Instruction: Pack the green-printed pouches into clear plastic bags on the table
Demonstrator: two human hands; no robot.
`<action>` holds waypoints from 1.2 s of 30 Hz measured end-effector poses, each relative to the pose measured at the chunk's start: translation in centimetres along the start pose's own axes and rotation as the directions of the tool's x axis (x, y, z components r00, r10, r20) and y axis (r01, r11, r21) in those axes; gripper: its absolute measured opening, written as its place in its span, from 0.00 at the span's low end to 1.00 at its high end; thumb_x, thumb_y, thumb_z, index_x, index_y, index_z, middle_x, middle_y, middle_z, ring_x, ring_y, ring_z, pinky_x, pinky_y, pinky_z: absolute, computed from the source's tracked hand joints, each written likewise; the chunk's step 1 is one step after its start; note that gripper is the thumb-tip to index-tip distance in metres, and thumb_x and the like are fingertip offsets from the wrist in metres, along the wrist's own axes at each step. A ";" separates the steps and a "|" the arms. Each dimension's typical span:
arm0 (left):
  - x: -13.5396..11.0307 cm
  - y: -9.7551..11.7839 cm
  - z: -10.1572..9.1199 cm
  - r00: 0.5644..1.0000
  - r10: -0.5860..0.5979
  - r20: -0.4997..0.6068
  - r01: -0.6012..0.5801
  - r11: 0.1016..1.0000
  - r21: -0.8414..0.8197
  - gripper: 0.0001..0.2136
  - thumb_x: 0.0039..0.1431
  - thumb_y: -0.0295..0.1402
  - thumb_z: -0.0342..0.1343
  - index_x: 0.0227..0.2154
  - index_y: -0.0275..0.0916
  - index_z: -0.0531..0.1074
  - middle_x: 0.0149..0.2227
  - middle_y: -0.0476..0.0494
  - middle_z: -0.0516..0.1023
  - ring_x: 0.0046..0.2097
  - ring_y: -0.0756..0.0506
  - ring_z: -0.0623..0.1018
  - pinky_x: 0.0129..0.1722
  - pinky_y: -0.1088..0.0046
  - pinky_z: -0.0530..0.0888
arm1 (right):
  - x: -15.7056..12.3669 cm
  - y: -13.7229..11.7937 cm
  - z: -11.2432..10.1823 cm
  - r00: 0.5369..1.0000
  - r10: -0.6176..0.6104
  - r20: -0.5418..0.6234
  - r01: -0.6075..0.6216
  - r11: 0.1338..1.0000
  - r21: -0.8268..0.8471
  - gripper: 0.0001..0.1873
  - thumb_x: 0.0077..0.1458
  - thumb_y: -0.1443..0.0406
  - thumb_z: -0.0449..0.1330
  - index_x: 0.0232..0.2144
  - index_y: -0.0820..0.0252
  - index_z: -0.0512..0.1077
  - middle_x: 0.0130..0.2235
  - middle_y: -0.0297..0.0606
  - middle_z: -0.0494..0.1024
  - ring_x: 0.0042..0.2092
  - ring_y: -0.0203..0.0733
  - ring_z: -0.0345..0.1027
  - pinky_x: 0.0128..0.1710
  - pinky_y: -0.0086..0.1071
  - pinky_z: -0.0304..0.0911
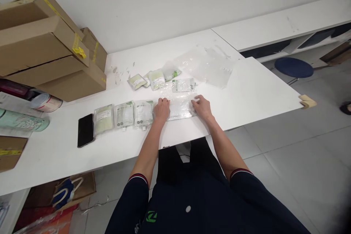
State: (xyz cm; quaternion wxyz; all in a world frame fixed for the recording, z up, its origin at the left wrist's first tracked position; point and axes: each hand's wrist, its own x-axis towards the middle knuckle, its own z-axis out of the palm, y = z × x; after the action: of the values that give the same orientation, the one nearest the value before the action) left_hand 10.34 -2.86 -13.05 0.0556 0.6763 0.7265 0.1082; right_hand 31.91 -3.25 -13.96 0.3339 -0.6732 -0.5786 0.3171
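Note:
My left hand point(161, 109) and my right hand point(201, 106) both rest on a clear plastic bag point(179, 109) lying flat on the white table point(246, 95), one at each end, fingers curled onto its edges. Left of my left hand lie three green-and-white spouted pouches point(124, 115) in a row. Another such pouch point(183, 85) lies just beyond the bag. Several more pouches point(155, 79) sit in a loose group farther back.
A black phone point(85, 130) lies left of the pouch row. Cardboard boxes point(46, 47) are stacked at the table's left, with cans point(24, 121) beside them. Empty clear bags point(208, 65) lie at the back right. A blue stool point(293, 68) stands on the floor to the right.

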 end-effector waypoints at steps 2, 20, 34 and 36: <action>0.1 0.0 0.1 1.000 0.010 0.009 -0.010 0.999 0.035 0.16 0.70 0.40 0.38 0.46 0.40 0.69 0.47 0.40 0.70 0.42 0.45 0.76 0.38 0.71 0.69 | -0.5 -0.1 -0.7 0.992 -0.057 -0.112 0.043 0.992 -0.123 0.24 0.58 0.58 0.54 0.54 0.63 0.65 0.39 0.46 0.78 0.37 0.47 0.73 0.39 0.40 0.67; -2.6 -0.9 -2.7 0.946 0.321 -0.036 -0.322 0.947 -0.015 0.20 0.68 0.43 0.41 0.53 0.39 0.68 0.54 0.36 0.71 0.56 0.40 0.70 0.56 0.62 0.67 | -2.8 -0.9 1.3 0.753 -0.442 0.488 0.654 0.586 -0.478 0.35 0.60 0.46 0.53 0.65 0.52 0.58 0.68 0.42 0.56 0.67 0.59 0.48 0.60 0.50 0.51; -7.7 -4.5 -3.4 0.796 0.584 0.161 -0.558 0.810 -0.179 0.27 0.57 0.21 0.47 0.60 0.43 0.65 0.62 0.42 0.66 0.65 0.45 0.62 0.64 0.57 0.61 | -6.5 -2.9 -2.4 0.640 -0.485 0.596 0.737 0.606 -0.299 0.25 0.65 0.51 0.48 0.60 0.51 0.65 0.59 0.43 0.70 0.58 0.55 0.63 0.54 0.47 0.58; -9.2 -4.9 -3.8 0.787 0.600 0.143 -0.540 0.782 -0.311 0.24 0.59 0.23 0.46 0.58 0.45 0.67 0.60 0.45 0.70 0.62 0.47 0.68 0.62 0.62 0.66 | -7.7 -3.1 -4.9 0.607 -0.441 0.661 0.694 0.699 -0.171 0.29 0.62 0.48 0.52 0.62 0.49 0.63 0.60 0.42 0.70 0.57 0.54 0.64 0.55 0.47 0.58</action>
State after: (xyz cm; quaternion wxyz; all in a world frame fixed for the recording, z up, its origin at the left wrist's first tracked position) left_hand 5.43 -12.62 -11.06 0.1912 0.8603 0.4541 0.1311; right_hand 33.15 -10.93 -8.34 0.0787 -0.3733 -0.8905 0.2479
